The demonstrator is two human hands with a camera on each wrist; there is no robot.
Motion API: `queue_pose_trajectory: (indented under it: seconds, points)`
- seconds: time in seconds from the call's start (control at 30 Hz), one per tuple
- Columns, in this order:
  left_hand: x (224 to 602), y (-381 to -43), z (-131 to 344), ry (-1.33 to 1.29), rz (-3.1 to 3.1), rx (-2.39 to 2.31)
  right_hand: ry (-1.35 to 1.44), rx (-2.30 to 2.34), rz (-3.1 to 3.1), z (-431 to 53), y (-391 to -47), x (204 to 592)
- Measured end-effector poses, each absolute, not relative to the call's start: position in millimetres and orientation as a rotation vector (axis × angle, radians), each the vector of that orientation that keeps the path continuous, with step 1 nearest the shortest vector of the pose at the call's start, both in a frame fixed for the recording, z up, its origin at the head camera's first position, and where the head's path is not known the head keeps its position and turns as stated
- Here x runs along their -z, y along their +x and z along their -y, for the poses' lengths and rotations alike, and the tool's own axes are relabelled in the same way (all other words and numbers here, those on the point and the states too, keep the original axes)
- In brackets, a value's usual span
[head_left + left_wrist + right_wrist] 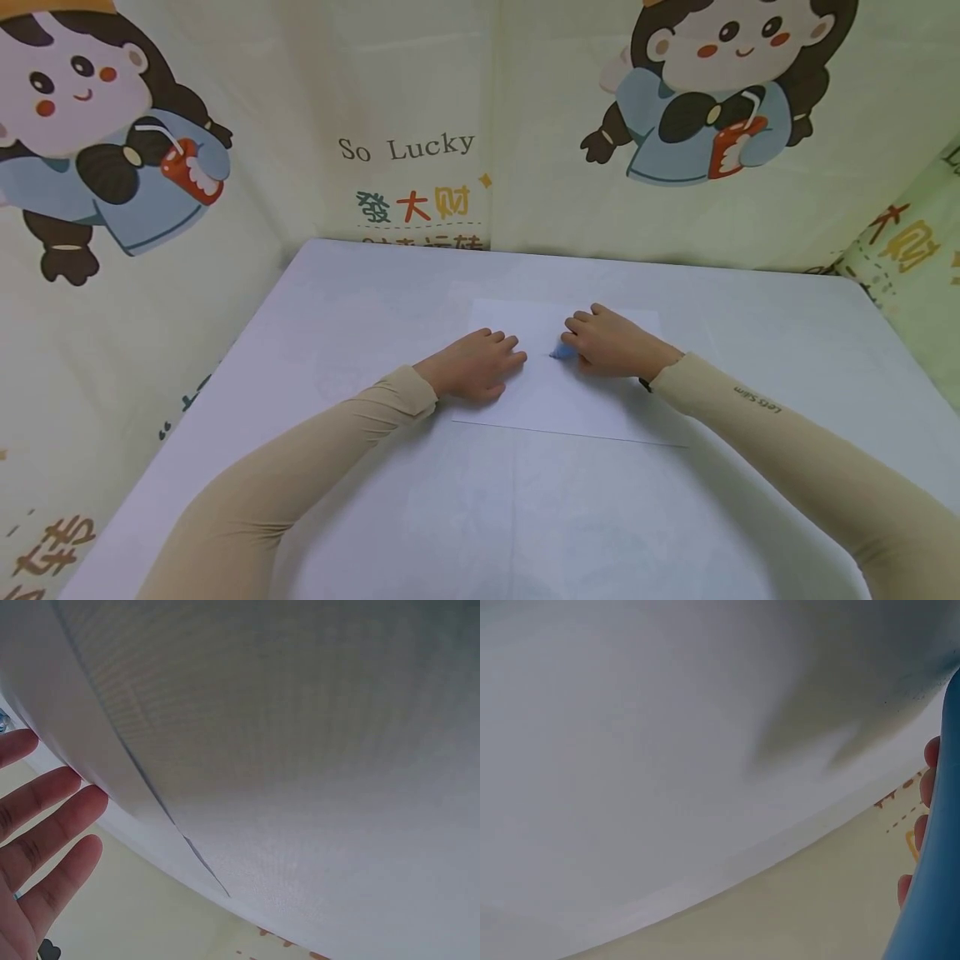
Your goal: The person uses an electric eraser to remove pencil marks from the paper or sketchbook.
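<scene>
On the table lies a white sheet of paper (570, 417). My right hand (613, 343) grips a smooth blue tapered thing (565, 351) over the sheet's middle, its narrow tip down at the paper. In the right wrist view this blue thing (930, 855) is large and close, with fingertips (921, 832) showing along its far side. Dark specks (911, 688) mark the white surface near the tip; its exact kind cannot be told. To its left my left hand (476, 367) rests on the paper's left part, holding nothing. The left wrist view shows its fingers (56, 825) extended and spread.
The white table (375, 517) extends around the sheet on all sides. Behind it and along both sides hangs a cream curtain (540, 208) printed with cartoon figures and lettering. Both forearms, in beige sleeves (300, 454), reach across the table's front part.
</scene>
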State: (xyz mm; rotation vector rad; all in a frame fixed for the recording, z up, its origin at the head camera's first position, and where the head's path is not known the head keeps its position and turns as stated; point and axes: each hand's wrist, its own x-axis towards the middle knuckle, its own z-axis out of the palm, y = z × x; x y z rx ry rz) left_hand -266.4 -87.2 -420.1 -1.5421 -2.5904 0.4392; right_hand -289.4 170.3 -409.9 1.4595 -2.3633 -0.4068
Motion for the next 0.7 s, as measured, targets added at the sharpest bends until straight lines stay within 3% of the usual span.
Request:
queue_pose_trajectory:
  seconds: [0.7]
  points:
    - [417.2, -266.7, 87.6, -1.550, 2.588, -0.419, 1.460, 0.401, 2.356, -169.3, -289.9, 408.5]
